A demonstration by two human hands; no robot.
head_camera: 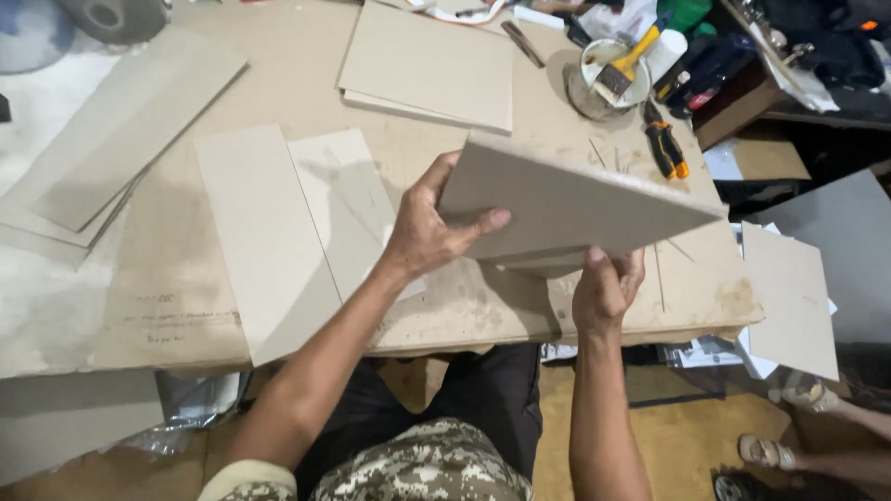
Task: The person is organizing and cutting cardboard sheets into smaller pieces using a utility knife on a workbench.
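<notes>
- My left hand clamps the left end of the grey cardboard box, thumb on top, fingers curled behind.
- My right hand cups it from below, fingers hidden under the near edge.
- I hold the box above the cardboard-covered table, right of the flat board strips.
- It looks light and stiff, with edges that might crush; the ends seem the best grip.
- Its long axis runs left to right, the broad face tilted towards me.

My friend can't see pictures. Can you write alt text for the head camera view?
Seen from above, a person's left hand and right hand hold a grey cardboard panel tilted over a cardboard-covered worktable. More cut boards lie flat on the table, and a glue pot with a brush and a utility knife sit at the far right.
</notes>
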